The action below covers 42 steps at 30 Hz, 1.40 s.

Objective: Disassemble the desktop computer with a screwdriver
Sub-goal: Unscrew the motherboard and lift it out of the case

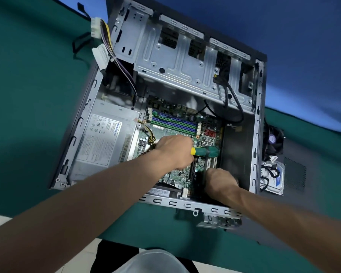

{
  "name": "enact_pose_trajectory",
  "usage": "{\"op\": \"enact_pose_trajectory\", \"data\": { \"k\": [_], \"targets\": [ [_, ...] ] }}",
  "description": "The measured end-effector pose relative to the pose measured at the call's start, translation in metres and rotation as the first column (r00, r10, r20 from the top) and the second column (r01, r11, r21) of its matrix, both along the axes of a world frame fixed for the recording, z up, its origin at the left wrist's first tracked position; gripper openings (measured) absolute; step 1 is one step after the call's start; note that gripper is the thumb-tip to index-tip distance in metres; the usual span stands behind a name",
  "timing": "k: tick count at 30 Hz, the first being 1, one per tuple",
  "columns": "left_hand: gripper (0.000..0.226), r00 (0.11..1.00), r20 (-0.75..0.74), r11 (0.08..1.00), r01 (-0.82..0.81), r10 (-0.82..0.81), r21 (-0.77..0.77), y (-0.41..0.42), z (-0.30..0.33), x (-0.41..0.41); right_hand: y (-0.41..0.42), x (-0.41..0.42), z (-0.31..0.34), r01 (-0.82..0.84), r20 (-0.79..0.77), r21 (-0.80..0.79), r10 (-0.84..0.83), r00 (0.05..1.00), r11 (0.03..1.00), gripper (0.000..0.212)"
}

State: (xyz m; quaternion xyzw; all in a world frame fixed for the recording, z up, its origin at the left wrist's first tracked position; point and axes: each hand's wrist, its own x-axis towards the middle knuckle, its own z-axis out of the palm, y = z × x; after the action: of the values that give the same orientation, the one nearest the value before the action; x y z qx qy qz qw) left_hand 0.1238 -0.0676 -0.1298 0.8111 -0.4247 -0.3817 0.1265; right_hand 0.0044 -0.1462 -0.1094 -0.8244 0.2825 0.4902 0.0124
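Observation:
An open desktop computer case lies on its side on a green table. Inside are the green motherboard, blue and green memory slots, a grey power supply on the left and an empty drive cage at the far end. My left hand grips a screwdriver with a green and yellow handle that lies across the board, its tip hidden. My right hand is curled low over the expansion slots near the case's rear edge; what it holds is hidden.
Loose power cables with white connectors hang out over the case's far left corner. To the right of the case lie a removed fan, a hard drive with cables and a dark side panel. The green table surrounds the case.

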Motion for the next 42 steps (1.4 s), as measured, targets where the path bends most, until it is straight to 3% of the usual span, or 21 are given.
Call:
{"op": "enact_pose_trajectory", "data": {
  "k": [4, 7, 11, 15, 24, 29, 35, 42],
  "targets": [
    [0.009, 1.000, -0.005, 1.000, -0.005, 0.005, 0.001, 0.000, 0.000, 0.001, 0.001, 0.000, -0.002, -0.049, -0.001, 0.006, 0.049, 0.999, 0.999, 0.025],
    [0.010, 1.000, -0.015, 1.000, -0.012, 0.012, 0.004, 0.001, -0.001, 0.001, 0.004, 0.001, -0.003, -0.200, -0.007, 0.027, 0.201, 0.980, 0.979, 0.025],
    [0.010, 1.000, -0.012, 1.000, -0.028, 0.028, 0.003, 0.004, -0.001, 0.002, 0.005, 0.003, -0.006, -0.448, -0.016, 0.100, 0.451, 0.892, 0.889, 0.023],
    [0.008, 0.999, -0.010, 0.999, -0.032, 0.032, -0.001, 0.004, -0.001, 0.002, 0.006, 0.003, -0.010, -0.561, -0.033, 0.144, 0.570, 0.821, 0.815, 0.024],
    [0.007, 0.999, -0.023, 1.000, -0.028, 0.028, -0.002, 0.003, 0.000, 0.002, 0.003, 0.003, -0.008, -0.554, -0.033, 0.120, 0.561, 0.827, 0.824, 0.027],
    [0.008, 0.999, -0.037, 1.000, -0.022, 0.022, -0.003, 0.002, -0.001, 0.000, 0.007, 0.005, -0.012, -0.683, -0.032, 0.176, 0.697, 0.716, 0.709, 0.032],
    [0.007, 0.999, -0.023, 1.000, -0.028, 0.027, -0.005, 0.002, -0.002, 0.001, 0.004, 0.004, -0.011, -0.641, -0.007, 0.195, 0.655, 0.756, 0.742, 0.029],
    [0.007, 0.999, -0.024, 0.999, -0.033, 0.033, -0.009, 0.002, -0.001, 0.001, 0.005, 0.002, -0.013, -0.692, -0.007, 0.199, 0.707, 0.707, 0.694, 0.027]
  ]
}}
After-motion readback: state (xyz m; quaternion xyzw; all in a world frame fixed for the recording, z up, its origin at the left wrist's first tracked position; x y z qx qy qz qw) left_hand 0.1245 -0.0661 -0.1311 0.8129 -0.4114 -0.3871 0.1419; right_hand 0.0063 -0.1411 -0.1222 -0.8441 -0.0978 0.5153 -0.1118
